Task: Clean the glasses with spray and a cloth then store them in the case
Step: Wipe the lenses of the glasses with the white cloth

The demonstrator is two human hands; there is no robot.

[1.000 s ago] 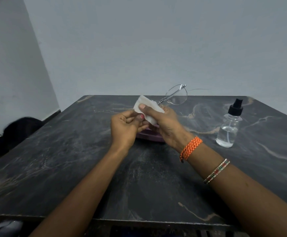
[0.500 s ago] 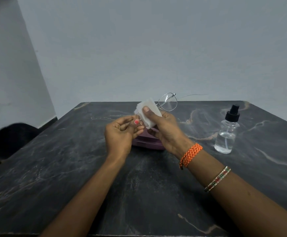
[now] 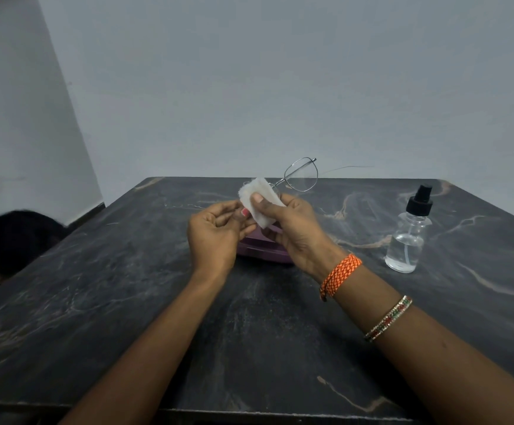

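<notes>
Thin metal-framed glasses (image 3: 301, 175) are held up above the middle of the table. One lens is wrapped in a white cloth (image 3: 258, 201), the other lens sticks out to the upper right with its temple arm pointing right. My right hand (image 3: 295, 231) pinches the cloth over the covered lens, thumb on top. My left hand (image 3: 216, 234) pinches the frame's left end beside the cloth. A purple case (image 3: 262, 246) lies on the table under my hands, mostly hidden. A clear spray bottle (image 3: 409, 237) with a black nozzle stands at the right.
The dark marble table (image 3: 127, 302) runs to a grey wall behind. A person's dark-haired head (image 3: 13, 240) shows beyond the table's left edge.
The hands stay together on the glasses and cloth; my right thumb has shifted slightly on the cloth. The view has tilted, so the table sits lower in the frame.
</notes>
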